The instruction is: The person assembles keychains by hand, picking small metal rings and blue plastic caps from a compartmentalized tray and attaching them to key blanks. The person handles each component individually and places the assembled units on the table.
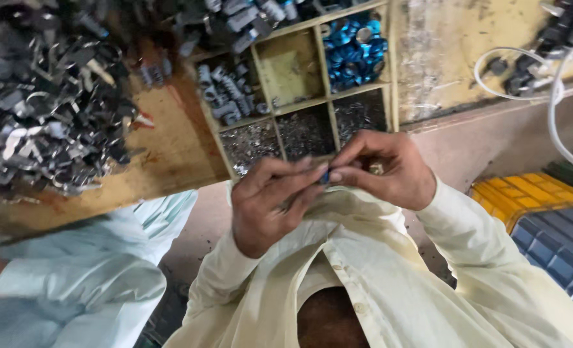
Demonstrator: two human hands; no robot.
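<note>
My left hand [270,203] and my right hand [383,164] meet in front of my chest, fingertips pinched together on a small dark-blue part [325,176]. Most of the part is hidden by the fingers. Both hands hover just below a wooden sorting tray [328,103] with several compartments. One compartment holds blue metal rings [354,48], another grey springs [225,96], and the lower ones hold tiny silvery pieces [306,132]. I wear a cream long-sleeved shirt.
A big heap of grey bent metal clips [48,96] lies on the wooden bench at the left. Another person's pale-blue sleeve [80,270] is at the lower left. A white cable [557,96] loops at the right above yellow and blue crates [544,212].
</note>
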